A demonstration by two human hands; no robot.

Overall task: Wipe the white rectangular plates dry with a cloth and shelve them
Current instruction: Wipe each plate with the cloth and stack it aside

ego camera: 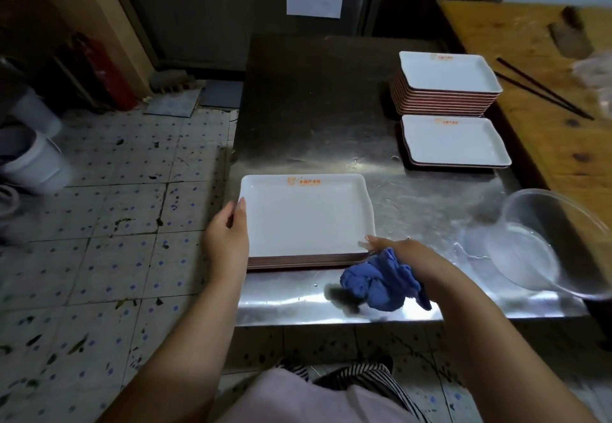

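A low stack of white rectangular plates (pixel 304 217) with brown undersides lies near the front left of the steel table (pixel 314 98). My left hand (pixel 227 234) grips the stack's left edge, thumb on the rim. My right hand (pixel 397 250) holds a bunched blue cloth (pixel 381 282) at the stack's front right corner, fingertips touching the plate rim. A tall stack of the same plates (pixel 447 81) stands at the back right. In front of it lies a short stack (pixel 453 141).
A clear plastic bowl (pixel 543 244) with water sits tilted at the table's right edge. A wooden table (pixel 536 58) on the right carries dark chopsticks (pixel 543 88). White buckets (pixel 29 158) and a red cylinder (pixel 99 71) stand on the tiled floor at left.
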